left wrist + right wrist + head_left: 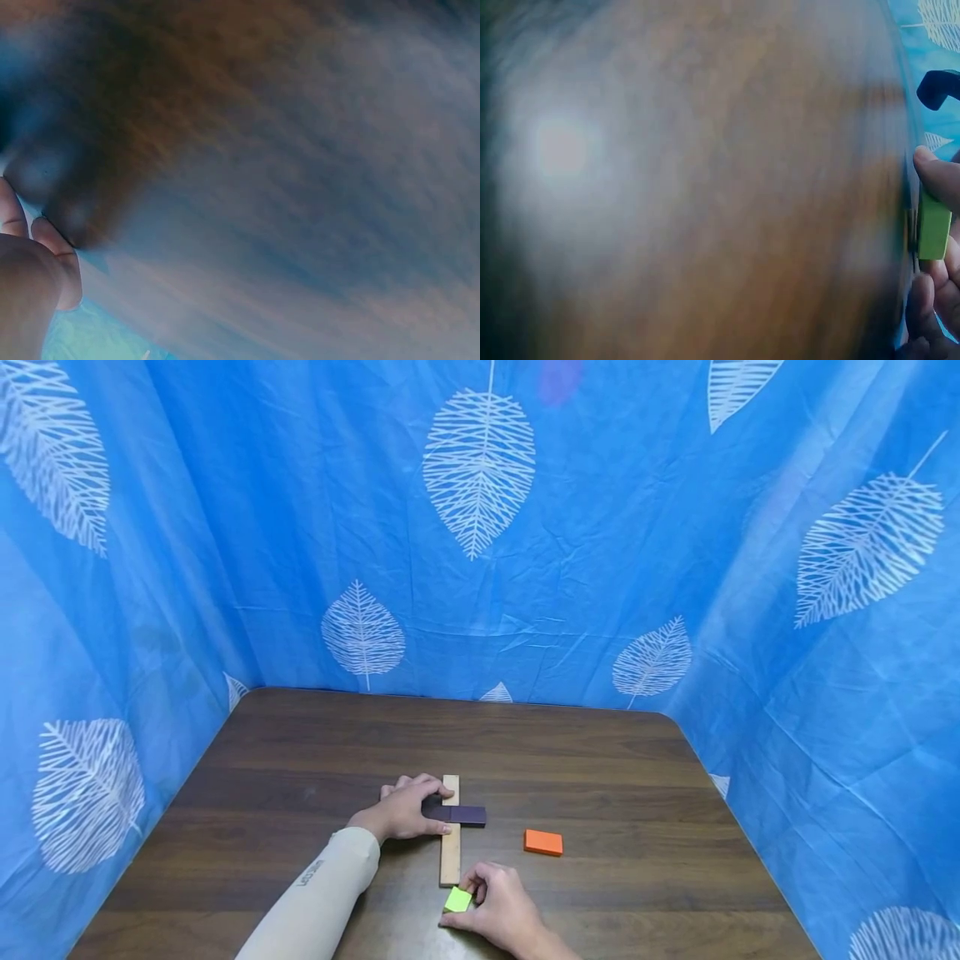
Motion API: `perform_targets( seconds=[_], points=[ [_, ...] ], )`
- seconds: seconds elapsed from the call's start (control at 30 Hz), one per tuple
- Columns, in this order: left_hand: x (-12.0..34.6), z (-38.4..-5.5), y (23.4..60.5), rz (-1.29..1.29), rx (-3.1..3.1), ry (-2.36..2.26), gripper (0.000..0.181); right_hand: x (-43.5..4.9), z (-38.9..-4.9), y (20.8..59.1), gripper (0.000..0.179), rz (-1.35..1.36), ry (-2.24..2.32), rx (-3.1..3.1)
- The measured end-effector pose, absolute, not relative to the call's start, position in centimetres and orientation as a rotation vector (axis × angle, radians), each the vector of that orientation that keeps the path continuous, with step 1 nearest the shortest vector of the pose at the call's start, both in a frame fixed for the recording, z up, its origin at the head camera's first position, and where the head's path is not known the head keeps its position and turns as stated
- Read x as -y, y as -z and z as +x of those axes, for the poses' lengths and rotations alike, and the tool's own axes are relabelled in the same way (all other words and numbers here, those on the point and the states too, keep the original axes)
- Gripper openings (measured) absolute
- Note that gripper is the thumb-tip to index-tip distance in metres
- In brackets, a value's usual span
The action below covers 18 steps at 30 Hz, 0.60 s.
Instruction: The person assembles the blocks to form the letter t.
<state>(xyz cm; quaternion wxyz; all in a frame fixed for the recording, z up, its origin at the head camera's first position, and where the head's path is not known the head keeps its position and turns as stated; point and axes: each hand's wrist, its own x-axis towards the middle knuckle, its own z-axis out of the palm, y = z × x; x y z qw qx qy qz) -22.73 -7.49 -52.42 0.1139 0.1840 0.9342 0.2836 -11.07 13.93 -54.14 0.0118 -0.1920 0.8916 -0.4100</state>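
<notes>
A pale wooden strip [450, 857] lies lengthwise on the table. Across it sits a dark purple block [468, 815], whose left end runs in under my left hand [401, 810]. The thumb and index finger of that hand are spread to either side of the dark block, their tips on the strip. Close to the strip's near end, my right hand [501, 903] pinches a lime-green block [458, 900] between thumb and fingers. The right wrist view shows this green block [934, 229] from the side. Fingers [56, 255] appear at the left edge of the left wrist view.
An orange block [543, 842] lies right of the strip, beyond my right hand. The brown wooden table [600, 760] is surrounded by blue curtains [570, 593] with white leaf prints. Most of both wrist views is blurred.
</notes>
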Motion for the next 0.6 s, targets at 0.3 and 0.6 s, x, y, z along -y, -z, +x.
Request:
perform_targets(
  seconds=[0.3,0.6],
  points=[
    [7.53,-22.52,52.28,0.539,-2.738,-0.834,0.056,-13.28,-11.01,54.06,0.045,-0.515,1.217,-2.806],
    [7.47,-22.57,52.21,0.538,-2.738,-0.826,0.056,-13.36,-10.94,54.66,0.051,-0.594,1.247,-2.844]
  ],
)
